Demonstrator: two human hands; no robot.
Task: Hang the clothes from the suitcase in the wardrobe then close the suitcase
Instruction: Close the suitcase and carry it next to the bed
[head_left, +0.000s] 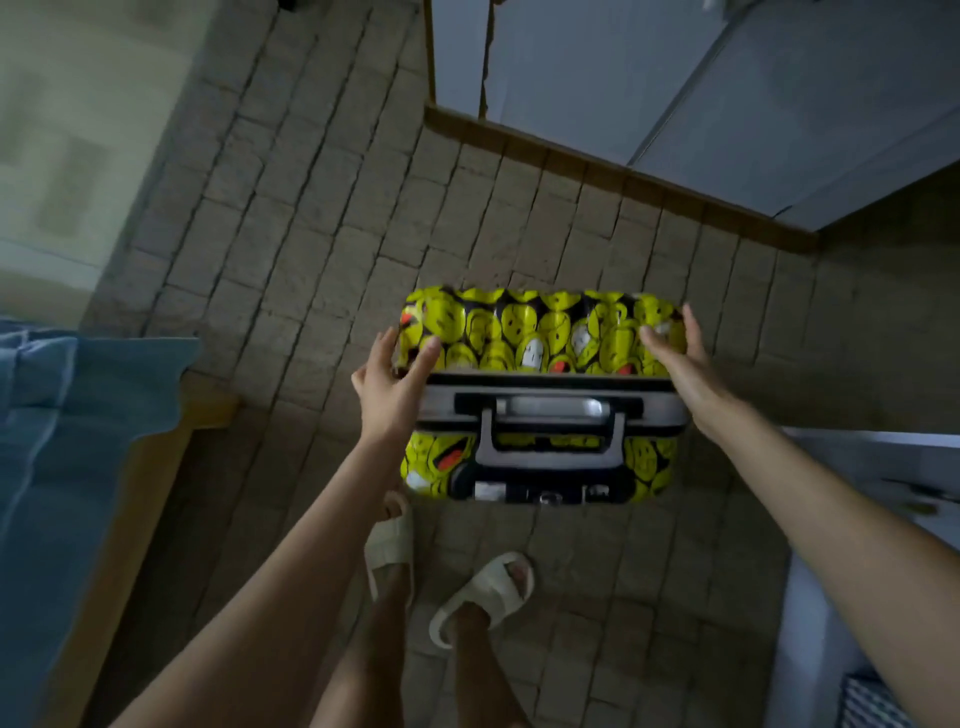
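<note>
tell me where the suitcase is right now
In the head view the yellow smiley-print suitcase stands upright on the tiled floor at centre, just ahead of the person's slippers, with the left hand and right hand on its sides.

One suitcase (540, 338), patterned with yellow smiley faces, is standing on the brick-patterned floor (311, 234). It is carrying one grey handle (551, 431) on top. Two bare hands are showing, the left hand (392, 387) and the right hand (683, 364), one at each end of the case. Two feet are showing below, wearing two pale slippers (483, 597). One blue bed cover (78, 415) is lying at the left.
</note>
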